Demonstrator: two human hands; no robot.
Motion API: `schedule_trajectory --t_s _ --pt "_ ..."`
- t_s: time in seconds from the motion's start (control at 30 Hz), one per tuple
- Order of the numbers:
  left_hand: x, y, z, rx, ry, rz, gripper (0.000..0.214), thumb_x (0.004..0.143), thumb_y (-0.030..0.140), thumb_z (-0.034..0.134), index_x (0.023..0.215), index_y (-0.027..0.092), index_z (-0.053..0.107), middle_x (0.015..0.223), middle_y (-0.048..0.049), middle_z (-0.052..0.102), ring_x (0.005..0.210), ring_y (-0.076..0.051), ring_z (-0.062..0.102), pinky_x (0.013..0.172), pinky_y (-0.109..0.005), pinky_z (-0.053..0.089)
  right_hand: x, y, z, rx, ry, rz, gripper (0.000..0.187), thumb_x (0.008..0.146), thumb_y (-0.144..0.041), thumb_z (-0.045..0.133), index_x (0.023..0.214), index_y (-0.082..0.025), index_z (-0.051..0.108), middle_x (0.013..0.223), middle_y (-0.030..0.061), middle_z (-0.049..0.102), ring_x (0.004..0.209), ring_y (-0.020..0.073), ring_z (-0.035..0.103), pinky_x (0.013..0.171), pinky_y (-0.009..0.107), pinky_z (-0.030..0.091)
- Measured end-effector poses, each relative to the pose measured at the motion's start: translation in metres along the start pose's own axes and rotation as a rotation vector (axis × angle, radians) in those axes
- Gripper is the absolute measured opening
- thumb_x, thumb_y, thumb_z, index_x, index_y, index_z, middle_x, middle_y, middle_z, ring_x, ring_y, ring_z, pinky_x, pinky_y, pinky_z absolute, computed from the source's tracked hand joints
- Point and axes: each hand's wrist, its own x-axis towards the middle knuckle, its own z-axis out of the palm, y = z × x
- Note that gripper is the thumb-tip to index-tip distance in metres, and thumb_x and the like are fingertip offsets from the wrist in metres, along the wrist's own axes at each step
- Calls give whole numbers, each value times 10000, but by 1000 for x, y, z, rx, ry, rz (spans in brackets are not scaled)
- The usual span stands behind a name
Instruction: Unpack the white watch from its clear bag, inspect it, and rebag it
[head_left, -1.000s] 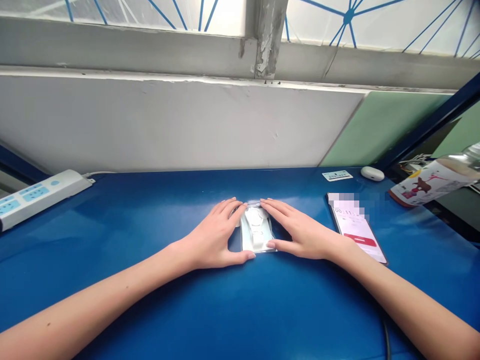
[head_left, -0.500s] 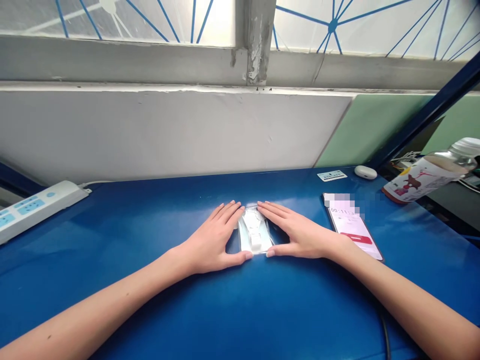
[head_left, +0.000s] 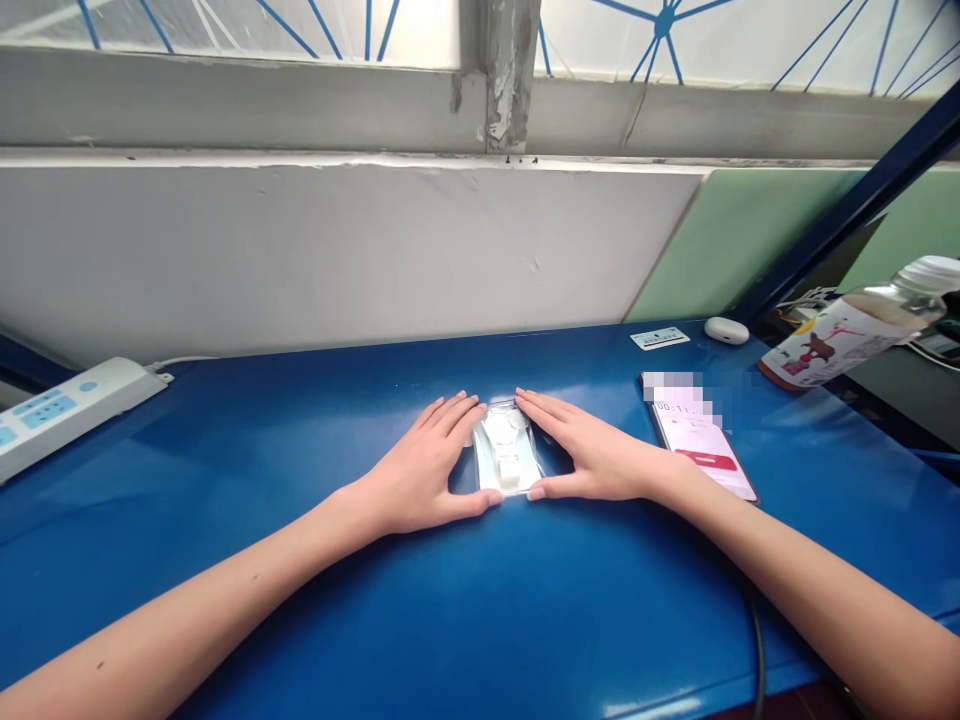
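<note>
A small clear plastic packet (head_left: 508,450) with a white item inside lies flat on the blue table (head_left: 450,620). The item's exact kind is not plain. My left hand (head_left: 427,465) rests along the packet's left side, thumb stretched to its near corner and fingertips at its far left edge. On the other side my right hand (head_left: 589,450) mirrors it, its thumb by the near right corner and fingers at the far right. Both hands have their fingers stretched out and frame the packet without closing on it.
A phone (head_left: 701,440) showing a timer lies right of my right hand. Behind it are a small card (head_left: 660,339) and a white earbud case (head_left: 727,331). A tilted bottle (head_left: 855,325) is at far right, a power strip (head_left: 71,405) at far left. A black cable (head_left: 757,640) runs near my right forearm.
The view has tipped slightly downward, so everything sits a little higher or shifted in the picture. Hands and packet keep the same position relative to each other.
</note>
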Motion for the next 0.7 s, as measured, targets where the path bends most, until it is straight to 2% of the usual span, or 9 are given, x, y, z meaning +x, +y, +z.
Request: schedule_trajectory --t_s 0.17,0.33,0.53,0.7 --pt "0 1 -1 10 -20 -19 915 848 666 579 1518 110 297 1577 -212 311 1477 -370 243 1194 -557 217 1 -4 -3 0 -39 50 1106 767 -728 628 1586 -155 154 1638 169 174 1493 361 204 1190 531 269" --pt "-1 0 0 -4 9 4 891 850 663 584 1520 146 304 1570 -200 333 1467 -382 266 1190 -571 220 1 -5 -3 17 -32 63 1119 748 -719 657 1584 -154 173 1634 166 200 1491 362 210 1193 516 272" --pt "-1 -1 1 -10 24 6 876 847 656 590 1503 135 332 1557 -202 356 1464 -382 273 1191 -566 226 1 -7 -3 -34 -7 24 901 893 -648 523 1580 -164 199 1619 168 243 1479 354 252 1183 537 283" --pt "0 1 0 -1 7 -3 874 850 657 582 1503 136 326 1558 -209 352 1466 -379 270 1190 -570 223 0 -5 0 -63 6 21 911 897 -657 508 1581 -150 186 1622 168 236 1484 342 243 1187 528 283"
